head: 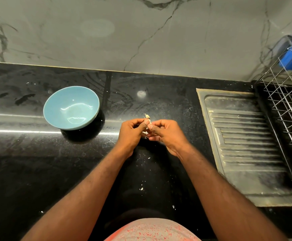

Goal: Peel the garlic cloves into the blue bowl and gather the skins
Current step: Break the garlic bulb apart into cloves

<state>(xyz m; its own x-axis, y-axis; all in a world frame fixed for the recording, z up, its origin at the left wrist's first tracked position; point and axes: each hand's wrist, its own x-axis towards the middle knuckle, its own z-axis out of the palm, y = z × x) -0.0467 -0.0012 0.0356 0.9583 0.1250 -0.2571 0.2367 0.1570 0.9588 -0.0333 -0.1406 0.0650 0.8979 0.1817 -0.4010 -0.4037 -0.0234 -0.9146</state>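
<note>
Two hands meet over the black worktop; we see left hand and right hand both pinching one garlic clove, blue bowl at ten o'clock.

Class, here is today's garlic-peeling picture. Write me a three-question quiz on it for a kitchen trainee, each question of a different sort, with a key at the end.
1. On which side of the person does the steel drainboard lie, left or right?
2. True or false: the blue bowl already holds peeled cloves.
3. Where is the garlic? A: in the blue bowl. B: pinched between the left hand and the right hand. C: on the steel drainboard.

Key: 1 right; 2 false, the bowl looks empty; 3 B.
</note>
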